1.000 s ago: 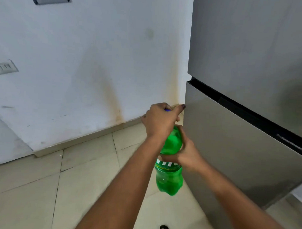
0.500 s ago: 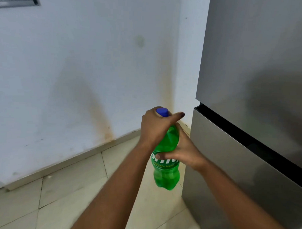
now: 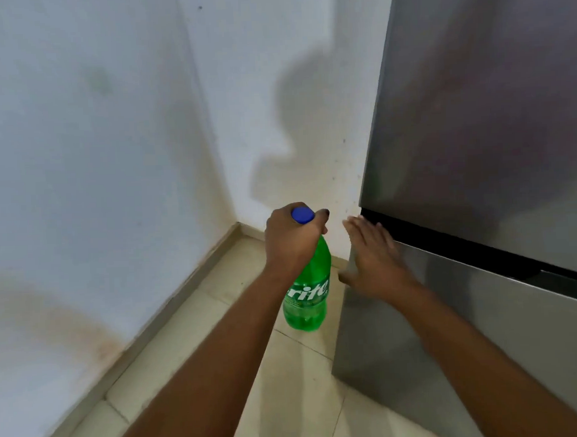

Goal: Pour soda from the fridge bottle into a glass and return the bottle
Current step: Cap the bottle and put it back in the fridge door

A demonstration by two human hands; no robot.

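Note:
A green soda bottle (image 3: 305,296) with a blue cap (image 3: 302,215) hangs upright above the floor tiles. My left hand (image 3: 293,242) is closed around its neck just under the cap and carries it alone. My right hand (image 3: 373,258) is off the bottle, fingers spread, flat against the left edge of the grey fridge (image 3: 481,146), just below the dark gap between the upper and lower doors. Both fridge doors are closed. No glass is in view.
A white stained wall (image 3: 98,159) forms a corner on the left and behind the bottle, with a beige skirting (image 3: 184,280) along the tiled floor (image 3: 286,382). The fridge fills the right side.
My right hand has let go of the bottle's body and moved right onto the fridge's edge. The view has swung toward the wall corner. My left hand still holds the bottle neck.

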